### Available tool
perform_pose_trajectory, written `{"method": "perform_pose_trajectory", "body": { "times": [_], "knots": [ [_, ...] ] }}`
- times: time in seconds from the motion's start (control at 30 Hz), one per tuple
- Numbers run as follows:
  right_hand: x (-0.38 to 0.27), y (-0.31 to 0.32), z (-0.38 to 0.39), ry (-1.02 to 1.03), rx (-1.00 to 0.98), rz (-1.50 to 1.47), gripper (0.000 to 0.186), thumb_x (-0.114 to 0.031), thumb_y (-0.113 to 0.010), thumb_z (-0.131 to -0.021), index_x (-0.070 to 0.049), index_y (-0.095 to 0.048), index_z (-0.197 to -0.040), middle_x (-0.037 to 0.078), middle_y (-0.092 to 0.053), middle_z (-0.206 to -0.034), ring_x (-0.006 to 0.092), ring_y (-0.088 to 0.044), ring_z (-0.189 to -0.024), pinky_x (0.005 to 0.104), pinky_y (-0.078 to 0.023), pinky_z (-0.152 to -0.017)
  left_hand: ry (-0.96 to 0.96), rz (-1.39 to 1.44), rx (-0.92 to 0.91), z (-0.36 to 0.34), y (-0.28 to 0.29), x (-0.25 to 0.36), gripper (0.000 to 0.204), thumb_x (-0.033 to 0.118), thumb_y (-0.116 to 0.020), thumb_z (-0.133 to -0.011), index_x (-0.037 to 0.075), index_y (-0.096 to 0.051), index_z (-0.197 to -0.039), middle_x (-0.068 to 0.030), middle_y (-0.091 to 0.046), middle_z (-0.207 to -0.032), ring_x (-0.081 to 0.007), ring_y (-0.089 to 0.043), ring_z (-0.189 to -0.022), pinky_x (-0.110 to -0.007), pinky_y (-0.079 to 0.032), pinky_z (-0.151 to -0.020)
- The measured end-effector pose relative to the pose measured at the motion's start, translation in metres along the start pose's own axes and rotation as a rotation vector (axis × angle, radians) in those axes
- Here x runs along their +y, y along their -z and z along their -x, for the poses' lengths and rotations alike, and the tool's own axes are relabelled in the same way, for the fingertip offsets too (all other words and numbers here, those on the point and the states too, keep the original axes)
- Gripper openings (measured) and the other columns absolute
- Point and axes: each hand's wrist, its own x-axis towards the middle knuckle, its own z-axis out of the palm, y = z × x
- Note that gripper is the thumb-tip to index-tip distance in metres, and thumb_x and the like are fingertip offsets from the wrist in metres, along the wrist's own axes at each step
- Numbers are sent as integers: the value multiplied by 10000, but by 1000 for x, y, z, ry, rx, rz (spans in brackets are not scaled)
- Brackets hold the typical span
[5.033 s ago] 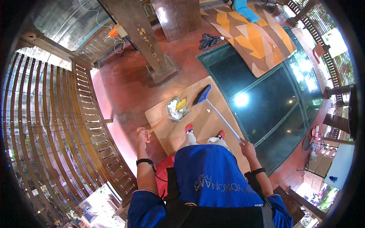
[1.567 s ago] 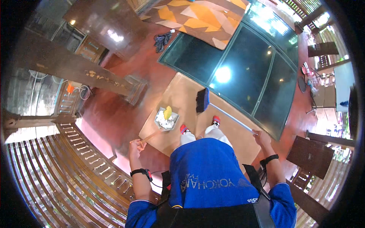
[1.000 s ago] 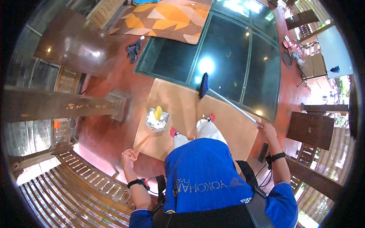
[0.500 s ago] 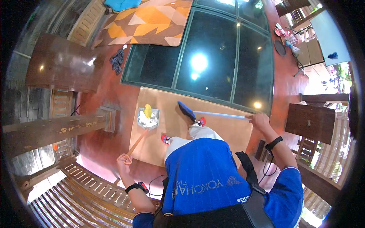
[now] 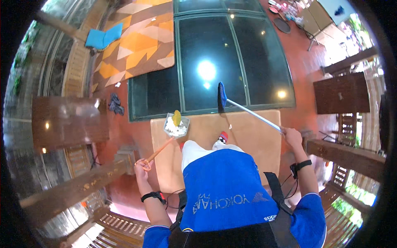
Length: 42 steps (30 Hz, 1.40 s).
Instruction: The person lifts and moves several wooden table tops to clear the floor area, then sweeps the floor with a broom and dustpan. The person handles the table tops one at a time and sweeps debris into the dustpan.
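Observation:
My left hand [image 5: 142, 168] is closed around the orange handle of a long-handled dustpan [image 5: 186, 122]. White crumpled scraps [image 5: 175, 129] and a yellow leaf [image 5: 177, 118] lie in its pan, by the far edge of the tan platform [image 5: 256, 142]. In my right hand [image 5: 292, 138] is the end of a pale handle, gripped by the fingers. It belongs to a broom [image 5: 222, 95] with a blue head and dark bristles, which shows over the dark glass panels beyond the platform. A small white scrap [image 5: 230, 126] lies on the platform, between the broom head and my foot.
Dark framed glass panels [image 5: 206, 45] stretch ahead. At far left are a patterned orange-brown rug [image 5: 136, 45], a blue cushion [image 5: 103, 38] and a black crumpled bag [image 5: 116, 104]. Wooden posts and benches stand on both sides of the red floor [image 5: 304, 68].
The view has shifted. The broom head has moved away from my foot and out over the glass. The dustpan has moved rightward to the platform's far edge. Both hands keep their holds.

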Motion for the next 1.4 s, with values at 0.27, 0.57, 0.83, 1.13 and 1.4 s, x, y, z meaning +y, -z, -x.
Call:
{"method": "perform_pose_trajectory", "body": {
  "times": [0.27,0.57,0.83,1.13,1.4],
  "knots": [
    [-36,-42,119,-513,-32,-301,341,-303,-574,-901,-271,-609,-1238,165,-675,-991,374,-646,-921,476,-512,-805,-76,-349,-213,-114,-154,84,189,9,-409,-771,-39,-494,-934,-166,-503,-915,-280,-584,-762,-485,-614,-706],
    [-171,-47,182,-917,-42,-227,322,-284,-497,-922,-219,-630,-1208,188,-675,-843,376,-660,-774,493,-504,-665,-52,-828,-395,-189,-325,162,102,93,-523,-815,-4,-497,-831,-105,-505,-730,-210,-548,-524,-389,-604,-571],
    [-253,-116,211,-1007,-147,-288,388,-236,-562,-862,-194,-596,-1246,195,-669,-914,391,-658,-854,502,-526,-737,-206,-1061,-468,-228,-393,166,168,101,-460,-817,-22,-573,-800,-171,-592,-758,-280,-644,-555,-352,-558,-460],
    [-320,-85,159,-840,-225,-377,437,-276,-586,-874,-185,-558,-1301,175,-684,-904,367,-677,-852,495,-540,-748,-361,-1129,-511,-225,-393,161,198,97,-413,-845,24,-558,-732,-146,-609,-651,-256,-648,-499,-350,-497,-416],
    [-321,-82,145,-745,-240,-321,426,-260,-572,-891,-178,-547,-1308,168,-683,-867,358,-682,-807,496,-546,-708,-349,-1157,-493,-221,-385,169,215,122,-403,-856,38,-561,-737,-130,-579,-593,-240,-590,-427,-367,-497,-407]
  ]
}}
